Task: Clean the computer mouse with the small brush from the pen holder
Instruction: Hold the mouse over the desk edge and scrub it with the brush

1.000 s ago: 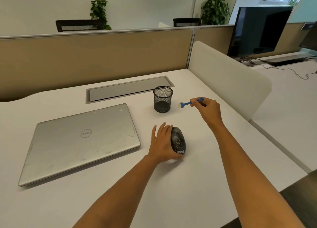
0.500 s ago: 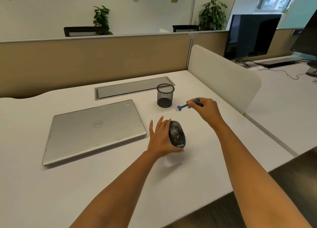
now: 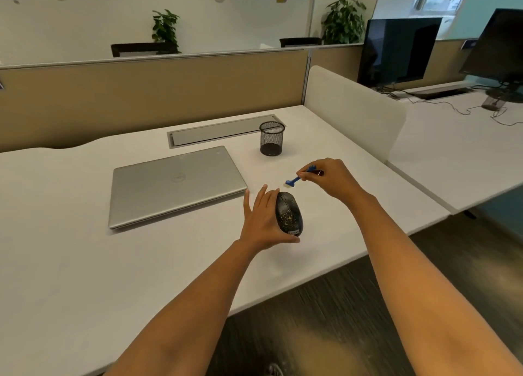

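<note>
A black computer mouse (image 3: 288,213) speckled with yellowish crumbs sits on the white desk (image 3: 70,262). My left hand (image 3: 261,220) cups its left side, thumb under the rear end, fingers stretched along it. My right hand (image 3: 332,179) pinches the handle of a small blue brush (image 3: 297,178), whose pale bristle head points down-left and hovers just beyond the mouse's front. The black mesh pen holder (image 3: 271,138) stands empty farther back.
A closed silver laptop (image 3: 175,181) lies left of the mouse. A grey cable hatch (image 3: 215,133) is set in the desk behind it. A white divider panel (image 3: 353,106) borders the desk's right side. Monitors (image 3: 399,50) stand on the neighbouring desk.
My right hand has brought the brush down and nearer to the mouse's front. The view has pulled back and shifted, so the desk's front edge and the floor show. My left hand stays on the mouse.
</note>
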